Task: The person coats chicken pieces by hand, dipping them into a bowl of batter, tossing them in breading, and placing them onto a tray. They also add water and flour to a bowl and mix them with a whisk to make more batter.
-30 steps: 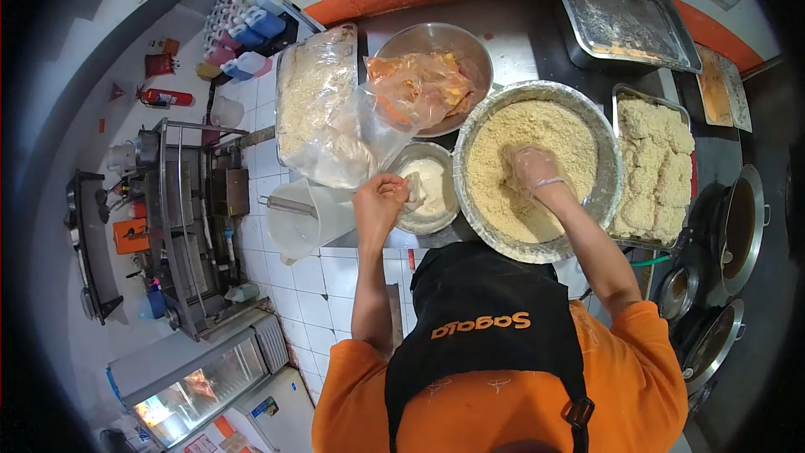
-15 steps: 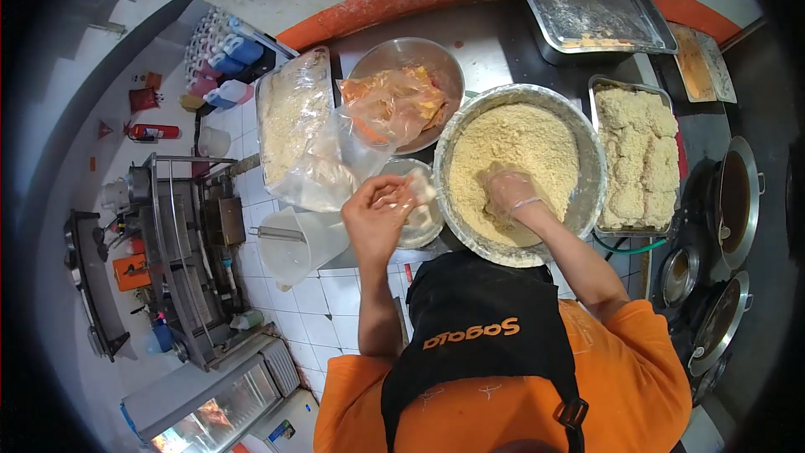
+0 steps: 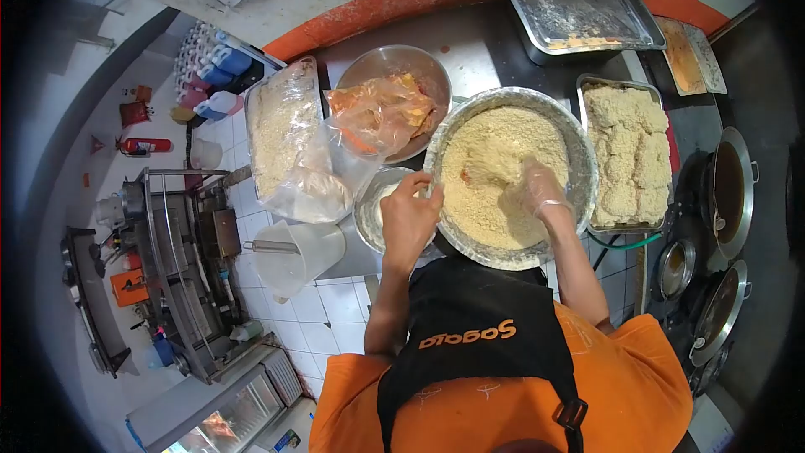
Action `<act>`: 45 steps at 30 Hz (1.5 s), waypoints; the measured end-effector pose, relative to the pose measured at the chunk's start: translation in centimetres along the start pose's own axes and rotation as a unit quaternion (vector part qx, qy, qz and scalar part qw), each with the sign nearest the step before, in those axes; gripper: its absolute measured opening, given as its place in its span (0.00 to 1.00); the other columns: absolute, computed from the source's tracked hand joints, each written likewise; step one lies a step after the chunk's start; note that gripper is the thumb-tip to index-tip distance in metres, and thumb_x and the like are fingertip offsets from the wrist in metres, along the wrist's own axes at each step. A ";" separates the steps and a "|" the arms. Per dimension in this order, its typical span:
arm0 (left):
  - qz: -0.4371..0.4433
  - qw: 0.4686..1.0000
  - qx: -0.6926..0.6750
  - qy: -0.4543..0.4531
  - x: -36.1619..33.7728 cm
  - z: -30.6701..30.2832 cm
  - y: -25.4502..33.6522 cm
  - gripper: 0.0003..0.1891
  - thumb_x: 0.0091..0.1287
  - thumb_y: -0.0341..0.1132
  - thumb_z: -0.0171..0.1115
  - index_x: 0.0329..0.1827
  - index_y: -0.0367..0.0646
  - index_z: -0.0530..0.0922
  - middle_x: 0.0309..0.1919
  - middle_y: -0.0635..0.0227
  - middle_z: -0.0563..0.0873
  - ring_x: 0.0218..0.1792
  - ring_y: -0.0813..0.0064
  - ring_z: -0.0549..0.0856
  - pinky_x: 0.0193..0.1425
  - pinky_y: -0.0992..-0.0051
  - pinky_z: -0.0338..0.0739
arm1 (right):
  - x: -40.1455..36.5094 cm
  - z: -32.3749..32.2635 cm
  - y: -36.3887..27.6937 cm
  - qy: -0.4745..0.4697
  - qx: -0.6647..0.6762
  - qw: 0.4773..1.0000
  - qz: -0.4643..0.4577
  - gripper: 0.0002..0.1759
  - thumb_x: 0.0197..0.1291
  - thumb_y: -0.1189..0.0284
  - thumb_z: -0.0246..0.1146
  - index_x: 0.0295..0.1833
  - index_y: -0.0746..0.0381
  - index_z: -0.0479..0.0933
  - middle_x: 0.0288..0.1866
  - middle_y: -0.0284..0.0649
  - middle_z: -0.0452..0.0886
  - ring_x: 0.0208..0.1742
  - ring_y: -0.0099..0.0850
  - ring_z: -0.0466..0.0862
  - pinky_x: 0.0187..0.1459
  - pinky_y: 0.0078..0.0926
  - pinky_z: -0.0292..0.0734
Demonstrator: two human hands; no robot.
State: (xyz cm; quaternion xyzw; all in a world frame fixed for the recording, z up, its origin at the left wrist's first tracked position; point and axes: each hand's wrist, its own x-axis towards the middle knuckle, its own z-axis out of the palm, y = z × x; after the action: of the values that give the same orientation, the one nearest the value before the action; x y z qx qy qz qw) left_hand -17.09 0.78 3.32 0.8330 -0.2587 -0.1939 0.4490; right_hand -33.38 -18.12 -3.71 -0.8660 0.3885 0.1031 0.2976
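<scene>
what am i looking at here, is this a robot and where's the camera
No robot: this is a person at work, filmed by one camera worn on their head, looking forward and down. At the grey metal counter stand a large round metal bowl of pale yellow crumbs, a small round metal bowl with something white, and a rectangular metal tray of crumb-coated pieces. The right hand, seemingly in a clear thin glove, is among the crumbs; I can't tell whether it grips anything. The left hand is near the large bowl's rim; whether it holds anything is also unclear.
</scene>
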 end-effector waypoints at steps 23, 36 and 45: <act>-0.178 0.979 -0.060 0.080 -3.8 -4.0 -6.8 0.14 0.69 0.32 0.67 0.51 0.30 0.81 0.45 0.53 0.88 0.38 0.69 0.91 0.32 0.73 0.88 | 4.0 -0.7 -3.3 0.116 -0.189 0.954 -0.202 0.30 0.68 0.65 0.53 0.72 0.70 0.65 0.70 0.56 0.72 0.69 0.43 0.76 0.70 0.40 0.70; -0.164 0.980 -0.041 0.101 -4.0 -4.1 -7.1 0.14 0.67 0.34 0.68 0.50 0.32 0.83 0.44 0.52 0.90 0.37 0.69 0.91 0.33 0.72 0.83 | 1.2 -5.3 -4.9 0.050 0.151 0.986 -0.058 0.30 0.47 0.61 0.80 0.51 0.68 0.82 0.45 0.53 0.88 0.44 0.43 0.88 0.48 0.36 0.82; -0.169 0.981 -0.036 0.086 -3.9 -4.2 -6.5 0.14 0.68 0.35 0.68 0.50 0.33 0.84 0.43 0.51 0.90 0.36 0.66 0.92 0.35 0.70 0.82 | -2.5 2.7 -2.2 -0.047 -0.126 0.990 0.038 0.35 0.47 0.60 0.79 0.55 0.73 0.77 0.47 0.58 0.85 0.51 0.52 0.85 0.56 0.41 0.80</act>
State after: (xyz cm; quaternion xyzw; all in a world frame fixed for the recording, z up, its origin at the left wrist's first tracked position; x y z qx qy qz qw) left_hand -16.18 8.92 0.35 0.8617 -0.0679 -0.2036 0.4599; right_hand -33.33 -13.84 -3.90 -0.8755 0.3904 0.2026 0.2002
